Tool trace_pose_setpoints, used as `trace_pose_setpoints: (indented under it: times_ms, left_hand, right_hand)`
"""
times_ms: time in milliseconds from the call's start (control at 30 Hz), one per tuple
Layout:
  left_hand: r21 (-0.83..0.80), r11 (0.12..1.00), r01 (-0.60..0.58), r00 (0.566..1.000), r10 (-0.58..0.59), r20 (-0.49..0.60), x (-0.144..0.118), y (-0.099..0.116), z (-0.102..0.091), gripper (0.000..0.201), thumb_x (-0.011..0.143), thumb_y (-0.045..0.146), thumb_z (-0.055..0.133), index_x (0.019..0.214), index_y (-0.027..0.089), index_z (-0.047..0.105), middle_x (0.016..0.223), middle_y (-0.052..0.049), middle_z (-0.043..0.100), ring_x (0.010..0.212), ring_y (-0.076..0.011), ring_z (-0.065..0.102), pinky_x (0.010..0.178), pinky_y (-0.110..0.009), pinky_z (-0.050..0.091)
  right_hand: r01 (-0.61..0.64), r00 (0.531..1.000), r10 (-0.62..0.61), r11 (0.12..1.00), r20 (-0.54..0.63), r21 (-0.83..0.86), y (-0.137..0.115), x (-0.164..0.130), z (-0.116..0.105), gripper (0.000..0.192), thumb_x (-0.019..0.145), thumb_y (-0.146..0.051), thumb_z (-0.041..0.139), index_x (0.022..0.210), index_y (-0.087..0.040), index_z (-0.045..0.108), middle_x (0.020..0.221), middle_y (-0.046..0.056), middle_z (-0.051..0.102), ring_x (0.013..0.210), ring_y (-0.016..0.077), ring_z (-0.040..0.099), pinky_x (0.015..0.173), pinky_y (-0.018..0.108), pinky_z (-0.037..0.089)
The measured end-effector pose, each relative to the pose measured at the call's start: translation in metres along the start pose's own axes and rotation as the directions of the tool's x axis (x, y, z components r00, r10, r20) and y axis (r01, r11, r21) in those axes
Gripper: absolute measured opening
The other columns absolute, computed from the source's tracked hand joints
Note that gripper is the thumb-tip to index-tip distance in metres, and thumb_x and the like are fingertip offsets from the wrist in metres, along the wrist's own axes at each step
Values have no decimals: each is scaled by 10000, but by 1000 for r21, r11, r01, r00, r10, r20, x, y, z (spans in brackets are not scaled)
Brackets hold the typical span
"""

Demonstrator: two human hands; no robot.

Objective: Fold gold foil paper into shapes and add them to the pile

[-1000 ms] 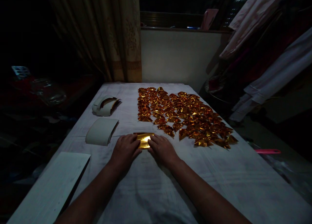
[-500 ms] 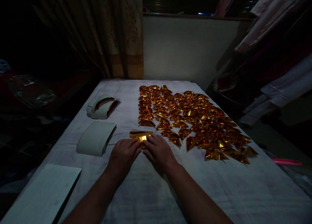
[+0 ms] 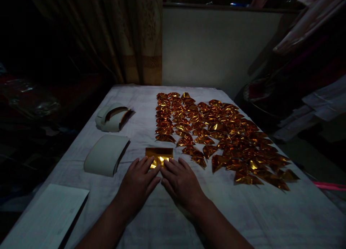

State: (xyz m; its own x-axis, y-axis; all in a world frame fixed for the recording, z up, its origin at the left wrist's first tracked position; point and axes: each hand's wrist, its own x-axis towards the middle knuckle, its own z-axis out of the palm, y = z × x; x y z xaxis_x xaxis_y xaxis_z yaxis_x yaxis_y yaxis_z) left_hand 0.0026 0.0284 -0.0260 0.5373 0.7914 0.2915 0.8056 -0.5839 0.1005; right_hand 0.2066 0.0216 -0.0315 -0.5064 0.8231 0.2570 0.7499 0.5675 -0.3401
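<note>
A gold foil paper sheet (image 3: 159, 153) lies on the white cloth in front of me, its near edge covered by fingers. My left hand (image 3: 139, 182) rests palm down with outstretched fingers, the tips touching the sheet's left part. On its right part lie the fingers of my right hand (image 3: 181, 180), also stretched and slightly apart. The two thumbs point toward each other just below the foil. Beyond and to the right spread many folded gold foil pieces (image 3: 186, 115), set in rough rows at the left and heaped closer together toward the right.
Left of my hands stands a curved stack of pale paper (image 3: 106, 155), with another curled stack (image 3: 113, 117) behind it. A flat white pad (image 3: 51, 216) lies at the near left. A curtain (image 3: 135, 36) and pale wall (image 3: 216, 50) border the table's far edge; clothes (image 3: 321, 97) hang at right.
Both hands have drawn slightly nearer to me and spread a little apart, so more of the gold foil sheet shows. The view has shifted a little; the folded pieces look unchanged.
</note>
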Motion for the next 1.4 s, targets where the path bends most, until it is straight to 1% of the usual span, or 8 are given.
trace_pose_setpoints:
  times_ms: [333, 700, 800, 933, 1033, 1133, 1300, 1400]
  left_hand:
    - [11, 999, -31, 999, 31, 10, -15, -10, -5, 367, 1018, 374, 460, 1336, 260, 604, 1415, -100, 603, 1298, -300, 559, 1081, -560, 375]
    - [48, 998, 35, 993, -29, -116, -15, -14, -15, 268, 1012, 287, 470, 1090, 211, 716, 1100, -43, 774, 1045, -281, 699, 1044, -562, 379]
    - [45, 998, 48, 989, -41, -143, -8, -11, -18, 218, 990, 238, 504, 1007, 196, 718, 1077, -50, 772, 1037, -273, 693, 1046, -544, 392]
    - [14, 1000, 5, 994, -3, -110, 8, -7, -19, 176, 954, 181, 549, 1043, 193, 701, 1138, -76, 739, 1064, -264, 666, 1016, -493, 444]
    - [-24, 999, -22, 1000, 22, -19, 18, -6, -19, 162, 941, 151, 566, 1018, 200, 700, 1040, -65, 749, 935, -232, 682, 865, -406, 517]
    - [1, 1000, -27, 999, 27, 25, 22, -7, -17, 143, 927, 136, 587, 997, 197, 695, 980, -61, 748, 872, -229, 681, 805, -384, 525]
    - [37, 997, -67, 995, 69, -74, 16, -9, -7, 165, 938, 114, 551, 1032, 165, 677, 992, -82, 743, 856, -227, 681, 775, -372, 539]
    - [11, 997, -75, 988, 76, -135, 13, -10, -3, 171, 967, 141, 512, 1027, 167, 670, 1008, -90, 737, 877, -224, 679, 801, -376, 540]
  right_hand:
    - [-181, 968, 164, 981, -190, -74, -3, -20, 7, 283, 992, -274, 541, 1240, -208, 661, 1303, 73, 679, 1235, 270, 598, 1154, 527, 289]
    - [-153, 954, 114, 980, -277, -125, 2, -18, 4, 244, 977, -227, 526, 1155, -214, 693, 1218, 54, 724, 1151, 269, 631, 1108, 514, 309]
    - [-151, 953, 109, 980, -283, -133, 2, -18, 6, 244, 958, -207, 539, 1147, -219, 693, 1208, 54, 727, 1138, 267, 629, 1109, 506, 303]
    - [-162, 950, 118, 978, -290, -133, 2, -12, 2, 204, 922, -179, 582, 1074, -226, 710, 1141, 45, 746, 1091, 254, 634, 1089, 487, 321]
    - [-179, 963, 143, 973, -230, -146, -1, -1, -8, 109, 887, -174, 638, 941, -219, 722, 1059, 46, 754, 1028, 248, 629, 981, 434, 400]
    - [-187, 973, 162, 971, -164, -150, -6, 13, -15, 44, 842, -201, 705, 799, -206, 702, 976, 58, 739, 958, 256, 613, 837, 395, 439]
    - [-91, 986, 84, 995, -142, -46, -8, 24, -5, 128, 848, -203, 708, 975, -218, 702, 1082, 51, 714, 993, 238, 595, 842, 361, 434]
    - [-76, 984, 69, 996, -162, -39, 0, 20, 5, 107, 894, -215, 668, 992, -240, 706, 1050, 46, 716, 945, 224, 598, 800, 343, 418]
